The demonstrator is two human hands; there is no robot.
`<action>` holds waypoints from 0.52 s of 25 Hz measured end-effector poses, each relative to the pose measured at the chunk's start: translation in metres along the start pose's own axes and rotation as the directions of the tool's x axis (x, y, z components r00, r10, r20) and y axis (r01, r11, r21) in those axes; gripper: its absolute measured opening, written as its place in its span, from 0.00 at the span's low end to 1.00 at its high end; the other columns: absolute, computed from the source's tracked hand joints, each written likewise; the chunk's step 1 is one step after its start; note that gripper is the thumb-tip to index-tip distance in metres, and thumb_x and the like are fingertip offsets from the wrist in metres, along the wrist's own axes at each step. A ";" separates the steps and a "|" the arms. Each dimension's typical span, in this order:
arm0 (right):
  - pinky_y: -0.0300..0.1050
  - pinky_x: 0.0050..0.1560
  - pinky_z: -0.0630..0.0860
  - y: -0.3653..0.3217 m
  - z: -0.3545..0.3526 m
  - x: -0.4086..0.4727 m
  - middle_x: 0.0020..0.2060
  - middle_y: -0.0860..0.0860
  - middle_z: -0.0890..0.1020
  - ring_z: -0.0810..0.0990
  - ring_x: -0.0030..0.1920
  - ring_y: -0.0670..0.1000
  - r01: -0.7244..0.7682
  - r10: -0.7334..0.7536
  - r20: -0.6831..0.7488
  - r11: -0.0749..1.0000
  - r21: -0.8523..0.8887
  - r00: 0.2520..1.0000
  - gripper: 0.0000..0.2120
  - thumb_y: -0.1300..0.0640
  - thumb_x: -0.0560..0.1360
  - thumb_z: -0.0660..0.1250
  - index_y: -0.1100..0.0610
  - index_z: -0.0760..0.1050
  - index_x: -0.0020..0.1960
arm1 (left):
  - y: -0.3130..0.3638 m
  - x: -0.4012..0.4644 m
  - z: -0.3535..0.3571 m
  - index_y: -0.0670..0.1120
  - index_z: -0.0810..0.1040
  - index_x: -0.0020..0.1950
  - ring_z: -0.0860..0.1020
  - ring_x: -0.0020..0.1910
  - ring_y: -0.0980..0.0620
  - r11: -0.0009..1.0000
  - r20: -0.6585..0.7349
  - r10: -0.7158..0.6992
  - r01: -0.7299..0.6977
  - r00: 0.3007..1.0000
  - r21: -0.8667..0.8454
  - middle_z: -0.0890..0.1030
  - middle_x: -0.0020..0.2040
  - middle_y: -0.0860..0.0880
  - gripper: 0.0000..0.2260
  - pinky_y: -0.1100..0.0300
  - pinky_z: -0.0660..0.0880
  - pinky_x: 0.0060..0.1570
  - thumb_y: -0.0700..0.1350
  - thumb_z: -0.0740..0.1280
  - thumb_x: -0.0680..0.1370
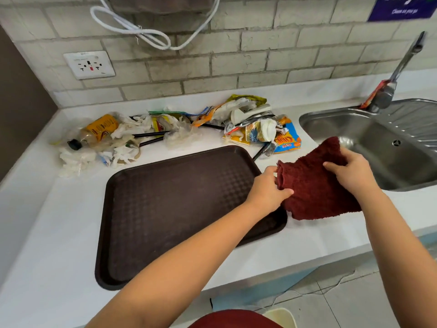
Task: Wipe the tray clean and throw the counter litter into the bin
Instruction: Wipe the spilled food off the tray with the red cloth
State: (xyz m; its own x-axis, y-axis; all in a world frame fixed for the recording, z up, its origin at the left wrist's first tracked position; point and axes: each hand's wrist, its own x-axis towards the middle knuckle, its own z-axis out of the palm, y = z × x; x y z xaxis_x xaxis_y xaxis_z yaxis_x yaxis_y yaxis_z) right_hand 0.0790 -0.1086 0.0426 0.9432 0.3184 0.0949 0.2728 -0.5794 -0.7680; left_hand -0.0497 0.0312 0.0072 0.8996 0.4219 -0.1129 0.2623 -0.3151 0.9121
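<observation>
Here: white desk (59,221) against grey brick wall (236,62). Brown tray (165,209) lying flat, litter (170,129) heaped behind it, steel sink (369,136) at right. Left hand (267,190) and right hand (350,171) both grip a red cloth (314,185) over the tray's right edge.

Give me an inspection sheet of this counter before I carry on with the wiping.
Surface: white counter, littered along the back.
Job's things: brown tray flat on the counter, nothing on it; red cloth held above its right end; no bin clearly seen.
Clutter: plastic bottle, crumpled tissues, black straws, snack wrappers behind the tray.
Hands: left hand pinches the cloth's left edge; right hand grips its top.
Cables: white cord looped on the wall.
Surroundings: steel sink and tap at right; wall socket; brick-tile wall.
</observation>
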 end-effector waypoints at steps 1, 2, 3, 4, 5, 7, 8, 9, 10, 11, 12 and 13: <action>0.42 0.50 0.70 0.011 0.000 0.005 0.45 0.52 0.79 0.77 0.47 0.52 -0.015 0.015 0.017 1.000 -0.021 1.000 0.14 0.63 0.72 0.68 0.57 0.77 0.57 | 0.000 0.005 0.008 0.46 0.62 0.70 0.80 0.51 0.44 0.999 0.033 -0.026 0.026 0.999 0.022 0.78 0.55 0.42 0.31 0.49 0.78 0.51 0.42 0.73 0.71; 0.44 0.51 0.71 0.023 0.001 0.010 0.45 0.53 0.79 0.78 0.49 0.53 -0.026 0.027 0.034 0.999 -0.046 0.999 0.14 0.63 0.72 0.69 0.57 0.78 0.57 | 0.001 0.009 0.015 0.48 0.59 0.72 0.79 0.53 0.42 0.997 0.066 -0.049 0.046 0.997 0.055 0.78 0.56 0.41 0.34 0.49 0.78 0.53 0.42 0.73 0.71; 0.45 0.53 0.72 0.035 0.003 0.014 0.46 0.53 0.80 0.79 0.50 0.55 -0.036 0.039 0.055 0.997 -0.063 0.998 0.15 0.63 0.71 0.70 0.57 0.78 0.57 | 0.002 0.013 0.021 0.49 0.57 0.73 0.78 0.55 0.41 0.993 0.099 -0.061 0.051 0.993 0.108 0.77 0.57 0.40 0.36 0.49 0.77 0.54 0.41 0.73 0.71; 0.47 0.54 0.73 0.046 0.005 0.018 0.47 0.54 0.81 0.79 0.52 0.57 -0.058 0.064 0.072 0.995 -0.084 0.995 0.15 0.61 0.71 0.70 0.56 0.78 0.57 | 0.004 0.015 0.026 0.49 0.58 0.73 0.77 0.57 0.41 0.982 0.127 -0.056 0.031 0.990 0.186 0.76 0.58 0.40 0.35 0.51 0.76 0.55 0.42 0.72 0.72; 0.49 0.54 0.74 0.057 0.008 0.021 0.49 0.55 0.82 0.79 0.53 0.57 -0.083 0.095 0.081 0.988 -0.132 0.992 0.14 0.59 0.71 0.70 0.55 0.78 0.57 | 0.005 0.016 0.031 0.49 0.61 0.73 0.76 0.58 0.42 0.959 0.149 -0.032 -0.012 0.988 0.283 0.76 0.60 0.41 0.32 0.52 0.75 0.57 0.42 0.71 0.73; 0.50 0.51 0.72 0.075 0.016 0.023 0.50 0.55 0.81 0.78 0.54 0.59 -0.150 0.173 0.045 0.935 -0.323 0.984 0.13 0.52 0.72 0.68 0.52 0.77 0.56 | 0.007 0.017 0.040 0.48 0.67 0.70 0.75 0.61 0.43 0.852 0.170 0.028 -0.112 0.985 0.511 0.75 0.62 0.43 0.24 0.53 0.73 0.58 0.45 0.69 0.75; 0.50 0.51 0.71 0.082 0.021 0.023 0.51 0.55 0.81 0.77 0.55 0.60 -0.185 0.204 0.003 0.895 -0.406 0.979 0.14 0.49 0.73 0.66 0.52 0.76 0.56 | 0.006 0.018 0.044 0.48 0.70 0.68 0.75 0.60 0.43 0.772 0.175 0.051 -0.150 0.983 0.618 0.75 0.62 0.44 0.21 0.53 0.72 0.57 0.47 0.67 0.76; 0.51 0.51 0.71 0.087 0.026 0.021 0.53 0.56 0.80 0.75 0.56 0.61 -0.214 0.217 -0.045 0.867 -0.450 0.975 0.16 0.47 0.74 0.65 0.52 0.74 0.59 | 0.005 0.020 0.047 0.47 0.72 0.66 0.75 0.60 0.43 0.695 0.180 0.061 -0.171 0.982 0.698 0.76 0.62 0.44 0.19 0.53 0.72 0.56 0.48 0.66 0.76; 0.52 0.52 0.71 0.090 0.032 0.020 0.55 0.56 0.79 0.73 0.58 0.62 -0.228 0.209 -0.092 0.858 -0.460 0.974 0.18 0.47 0.75 0.64 0.52 0.72 0.62 | 0.003 0.023 0.049 0.47 0.74 0.65 0.75 0.60 0.44 0.641 0.189 0.046 -0.174 0.981 0.748 0.75 0.62 0.45 0.18 0.54 0.72 0.56 0.50 0.65 0.77; 0.54 0.52 0.71 0.090 0.036 0.019 0.58 0.56 0.77 0.71 0.60 0.62 -0.213 0.170 -0.133 0.865 -0.453 0.976 0.20 0.48 0.75 0.64 0.52 0.70 0.64 | 0.002 0.025 0.050 0.46 0.74 0.65 0.74 0.60 0.44 0.611 0.197 0.017 -0.166 0.980 0.774 0.75 0.62 0.45 0.18 0.54 0.71 0.55 0.51 0.65 0.77; 0.54 0.52 0.71 0.092 0.039 0.020 0.60 0.56 0.75 0.69 0.60 0.62 -0.171 0.109 -0.161 0.878 -0.447 0.981 0.20 0.50 0.74 0.64 0.52 0.69 0.65 | 0.000 0.028 0.051 0.46 0.75 0.64 0.74 0.60 0.44 0.594 0.204 -0.011 -0.157 0.979 0.789 0.74 0.62 0.45 0.17 0.54 0.71 0.54 0.52 0.64 0.77; 0.55 0.52 0.70 0.093 0.041 0.020 0.60 0.56 0.74 0.68 0.60 0.62 -0.112 0.035 -0.177 0.887 -0.447 0.984 0.19 0.52 0.74 0.65 0.52 0.70 0.64 | 0.000 0.029 0.051 0.45 0.76 0.63 0.74 0.60 0.45 0.582 0.214 -0.023 -0.161 0.977 0.797 0.74 0.61 0.44 0.17 0.54 0.71 0.52 0.52 0.64 0.78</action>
State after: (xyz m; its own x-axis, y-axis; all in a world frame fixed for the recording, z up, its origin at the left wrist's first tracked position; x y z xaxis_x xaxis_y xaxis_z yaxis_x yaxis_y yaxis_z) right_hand 0.1157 -0.1251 -0.0530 0.9707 0.1601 0.1791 0.2215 -0.8854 -0.4087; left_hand -0.0056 0.0001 -0.0163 0.9473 0.2370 -0.2154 0.2859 -0.9289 0.2352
